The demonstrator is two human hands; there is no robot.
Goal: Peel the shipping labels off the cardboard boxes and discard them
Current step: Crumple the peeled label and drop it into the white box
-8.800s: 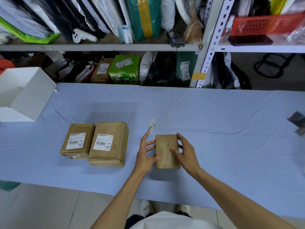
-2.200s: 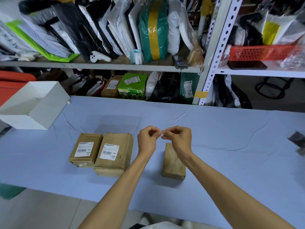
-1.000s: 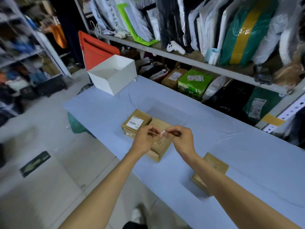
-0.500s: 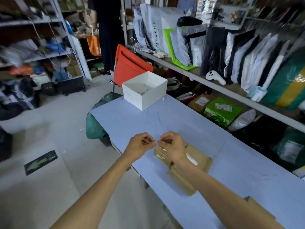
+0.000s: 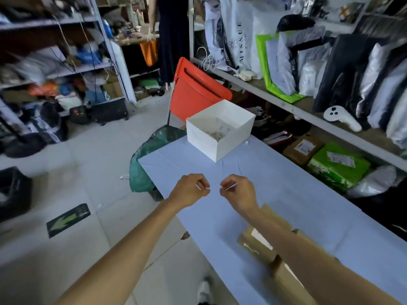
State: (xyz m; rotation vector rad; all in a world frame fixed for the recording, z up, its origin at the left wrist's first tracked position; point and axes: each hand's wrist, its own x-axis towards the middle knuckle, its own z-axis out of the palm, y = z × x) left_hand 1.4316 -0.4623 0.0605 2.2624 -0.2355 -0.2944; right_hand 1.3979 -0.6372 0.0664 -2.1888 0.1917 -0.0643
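Left hand (image 5: 191,191) pinching label scrap (image 5: 198,187); right hand (image 5: 239,191) pinching label sliver (image 5: 231,186). White open box (image 5: 203,139) sitting beyond both; cardboard boxes (image 5: 255,242) lying under right forearm.

Parcel storeroom or shipping depot. Shelf (image 5: 308,116) of poly mailer bags (image 5: 308,69) beyond right hand (image 5: 240,191); labelled cartons (image 5: 302,148) below; cluttered metal racks (image 5: 66,69) beyond left hand (image 5: 189,191); packing table (image 5: 286,194) beneath both.

bright even indoor light, soft shadows, motion blur at left, wide-angle edge distortion.
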